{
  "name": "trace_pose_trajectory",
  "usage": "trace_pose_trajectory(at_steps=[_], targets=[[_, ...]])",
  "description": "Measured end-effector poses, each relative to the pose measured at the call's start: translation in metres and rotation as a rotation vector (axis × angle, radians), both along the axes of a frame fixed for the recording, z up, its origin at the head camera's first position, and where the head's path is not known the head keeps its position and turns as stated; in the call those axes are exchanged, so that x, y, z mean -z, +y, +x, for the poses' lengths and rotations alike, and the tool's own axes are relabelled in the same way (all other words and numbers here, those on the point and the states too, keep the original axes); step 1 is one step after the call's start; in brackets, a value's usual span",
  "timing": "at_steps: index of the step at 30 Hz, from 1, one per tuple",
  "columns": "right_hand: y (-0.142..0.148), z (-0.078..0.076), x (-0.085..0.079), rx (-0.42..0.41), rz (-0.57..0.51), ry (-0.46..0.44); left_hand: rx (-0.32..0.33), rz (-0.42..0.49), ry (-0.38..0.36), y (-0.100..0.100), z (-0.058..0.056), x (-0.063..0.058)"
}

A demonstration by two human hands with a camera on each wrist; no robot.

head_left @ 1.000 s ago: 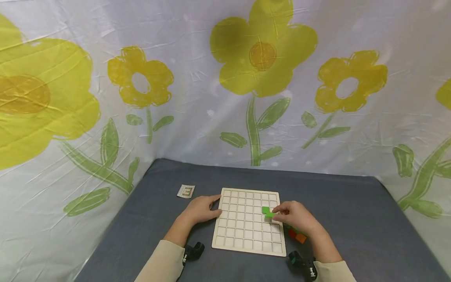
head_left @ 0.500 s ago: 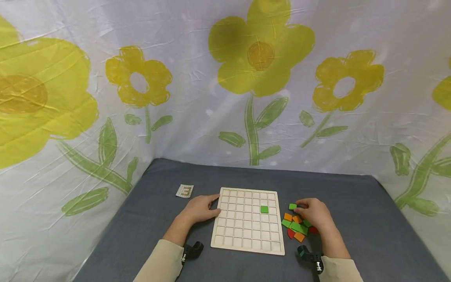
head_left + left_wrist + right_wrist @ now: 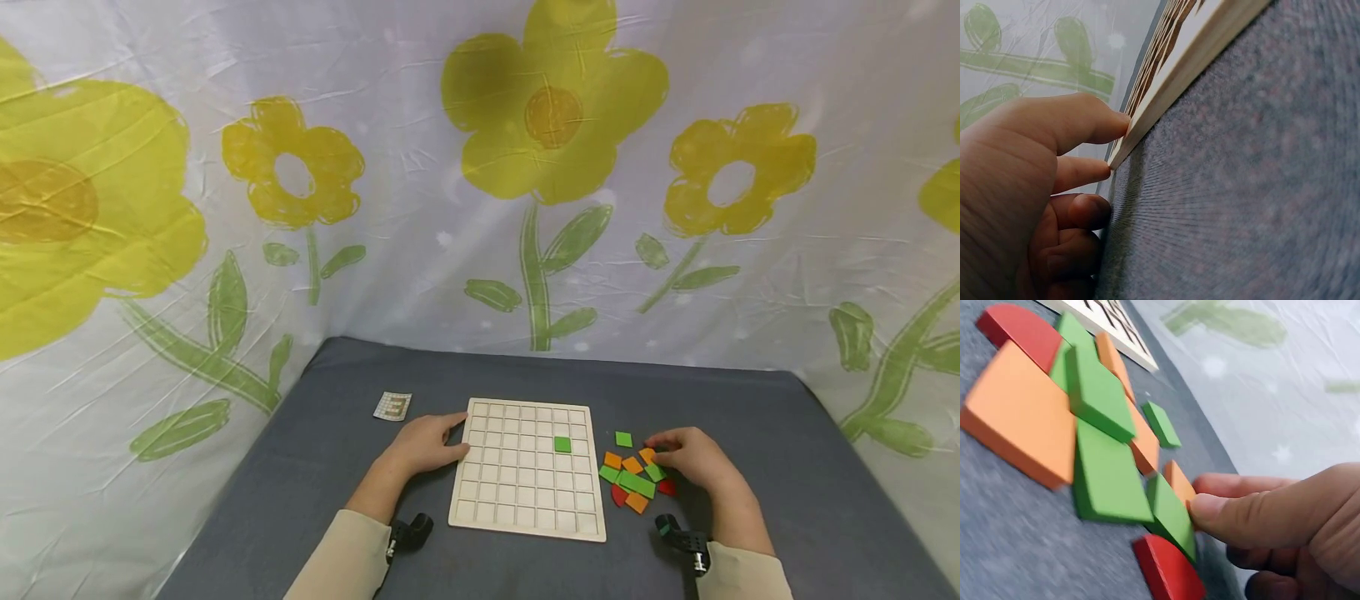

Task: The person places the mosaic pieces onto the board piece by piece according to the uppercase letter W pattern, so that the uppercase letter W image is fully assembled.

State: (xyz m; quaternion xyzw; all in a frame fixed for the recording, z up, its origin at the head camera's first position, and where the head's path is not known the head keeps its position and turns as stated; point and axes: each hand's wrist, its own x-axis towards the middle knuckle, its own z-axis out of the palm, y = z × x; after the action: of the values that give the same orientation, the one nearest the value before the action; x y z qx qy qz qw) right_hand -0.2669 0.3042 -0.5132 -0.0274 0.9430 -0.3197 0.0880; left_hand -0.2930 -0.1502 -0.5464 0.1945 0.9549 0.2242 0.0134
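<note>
A pale wooden board with a grid of square cells (image 3: 517,500) lies flat on the table, with one green square tile (image 3: 562,444) in a cell at its upper right. My left hand (image 3: 423,443) touches the board's left edge with thumb and forefinger; in the left wrist view the other fingers are bent beneath. To the right of the board, my right hand (image 3: 693,458) pinches an orange tile (image 3: 1179,482) between thumb and forefinger, at the far right of a tile pile. A green tile (image 3: 1172,534) lies right beside that orange one.
The pile holds several green, orange (image 3: 637,502) and red tiles (image 3: 618,495), some overlapping. A separate green square tile (image 3: 623,438) lies above it. A small card with a grid pattern (image 3: 392,406) is at the upper left. A flower-printed cloth (image 3: 420,250) hangs behind the grey-covered table.
My right hand has moved right from the board, set a green tile down above the pile, and reached an orange tile at the pile's right. The left hand stays at the board's edge.
</note>
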Motion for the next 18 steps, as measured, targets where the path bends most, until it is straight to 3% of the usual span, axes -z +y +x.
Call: trace_pose_trajectory(at_steps=[7, 18], targets=[[0.008, -0.001, 0.004, 0.000, -0.017, -0.034, 0.004, -0.002, 0.010, 0.000, 0.000, 0.001], [0.015, 0.000, 0.006, -0.002, -0.069, -0.009, 0.014, 0.020, -0.007, -0.001, 0.001, 0.000]])
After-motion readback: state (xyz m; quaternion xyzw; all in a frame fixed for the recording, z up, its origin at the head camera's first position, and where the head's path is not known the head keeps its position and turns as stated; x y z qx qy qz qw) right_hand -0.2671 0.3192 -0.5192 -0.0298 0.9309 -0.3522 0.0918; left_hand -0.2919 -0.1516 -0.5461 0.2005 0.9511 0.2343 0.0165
